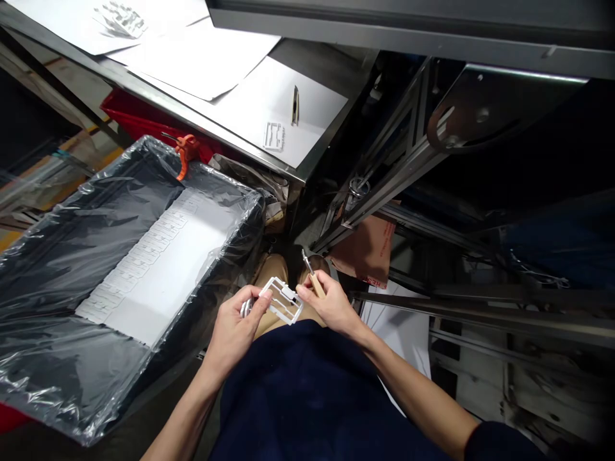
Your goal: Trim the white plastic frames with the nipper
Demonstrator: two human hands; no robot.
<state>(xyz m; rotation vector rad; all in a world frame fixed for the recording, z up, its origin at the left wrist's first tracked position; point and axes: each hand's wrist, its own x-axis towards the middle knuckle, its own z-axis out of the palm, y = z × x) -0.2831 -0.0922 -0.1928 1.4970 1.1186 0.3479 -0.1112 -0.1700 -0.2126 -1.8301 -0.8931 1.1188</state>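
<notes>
Above my lap, my left hand [240, 320] pinches the left edge of a white plastic frame [287, 292] with open slots. Something small, white and ringed shows between the fingers of that hand. My right hand [331, 304] is closed round the wooden handle of a thin metal-tipped tool [314, 280], its tip pointing up and away. The fingertips of my right hand touch the frame's right edge. Another white frame [273, 136] lies on white paper on the table, close to a slim beige and black tool [295, 105].
To the left stands a bin lined with clear plastic [62, 237], holding a white sheet [168, 282] and a row of white parts [137, 259]. An orange clamp [185, 153] sits on its rim. The metal table [300, 174] is ahead; metal framework [398, 173] stands right.
</notes>
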